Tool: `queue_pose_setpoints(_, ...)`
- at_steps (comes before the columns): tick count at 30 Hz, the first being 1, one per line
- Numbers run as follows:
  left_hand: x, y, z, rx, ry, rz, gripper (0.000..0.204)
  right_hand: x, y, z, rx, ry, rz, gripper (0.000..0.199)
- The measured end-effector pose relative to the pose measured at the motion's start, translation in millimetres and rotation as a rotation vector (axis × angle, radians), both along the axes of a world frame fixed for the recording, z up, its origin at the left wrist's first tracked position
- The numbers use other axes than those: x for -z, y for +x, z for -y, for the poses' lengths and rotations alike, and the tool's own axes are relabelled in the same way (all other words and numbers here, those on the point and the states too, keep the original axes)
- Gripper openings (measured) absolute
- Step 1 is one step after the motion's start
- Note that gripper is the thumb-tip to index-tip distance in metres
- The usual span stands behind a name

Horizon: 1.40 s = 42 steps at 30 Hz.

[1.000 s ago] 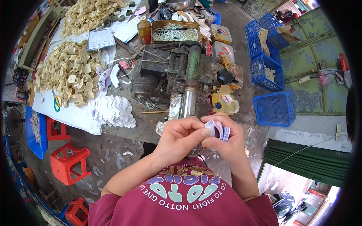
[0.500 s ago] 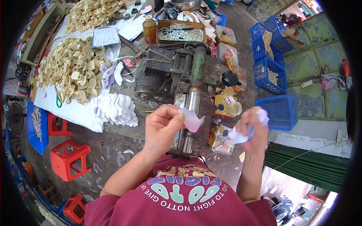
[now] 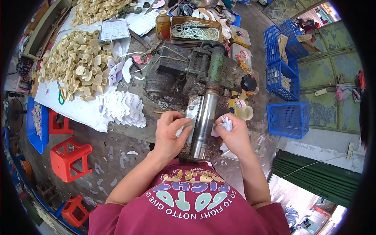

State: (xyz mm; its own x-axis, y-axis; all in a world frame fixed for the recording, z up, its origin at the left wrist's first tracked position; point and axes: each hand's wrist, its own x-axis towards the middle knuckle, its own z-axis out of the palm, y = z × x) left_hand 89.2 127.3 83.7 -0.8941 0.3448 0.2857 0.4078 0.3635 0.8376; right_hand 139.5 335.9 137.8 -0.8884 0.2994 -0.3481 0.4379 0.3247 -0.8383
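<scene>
Two hands working either side of steel roller [image 3: 204,123] on grimy machine [image 3: 192,74]. Left hand [image 3: 169,135] pinching small white piece against toothed plate [image 3: 193,113], fingers closed, likely steadying it for feeding. Right hand [image 3: 234,135] clasping bundle of pale cut pieces [image 3: 225,124], kept near roller. Fanned white pieces [image 3: 121,107] lying on surface [image 3: 78,113] at left

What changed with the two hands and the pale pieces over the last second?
The hands, joined at first, parted; now both have come down to the shiny steel roller of the dark machine. The left hand presses a small white piece against the roller's left side. The right hand still grips the bunch of thin white and pink pieces at its right side. The machine, the fanned white stack and the blue plastic crate stayed put.
</scene>
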Motion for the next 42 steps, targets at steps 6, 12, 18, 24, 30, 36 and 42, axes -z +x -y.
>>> queue_pose_setpoints(6,14.8,-7.1,9.5,-0.069,0.216,0.239,0.015,-20.8,-6.5,-1.9,0.147,-0.087,-0.073,0.014)
queue_pose_setpoints(12,46.5,-84.5,125.6,-0.594,-0.054,-0.196,0.006,-35.5,5.3,-14.3,0.174,-0.543,-0.057,0.026)
queue_pose_setpoints(18,98.1,-63.9,172.4,-0.377,-0.677,-0.087,0.019,-39.7,3.6,-5.5,0.091,-0.590,-0.111,0.032)
queue_pose_setpoints(24,14.9,-22.1,72.4,-0.216,0.010,0.134,0.032,-55.7,-2.8,21.9,-0.176,-0.234,-0.186,0.038)
queue_pose_setpoints(30,-80.7,5.6,-1.9,0.198,0.645,0.973,0.010,-71.4,-0.2,38.0,-0.289,-0.080,-0.271,0.040)
queue_pose_setpoints(36,-70.4,1.7,-4.0,0.309,0.442,0.558,0.010,-56.4,13.6,11.2,-0.038,-0.297,-0.170,0.034)
queue_pose_setpoints(42,-33.7,-6.1,9.6,0.015,0.122,0.105,0.017,-21.4,15.5,-29.2,-0.029,-0.090,-0.004,0.026)
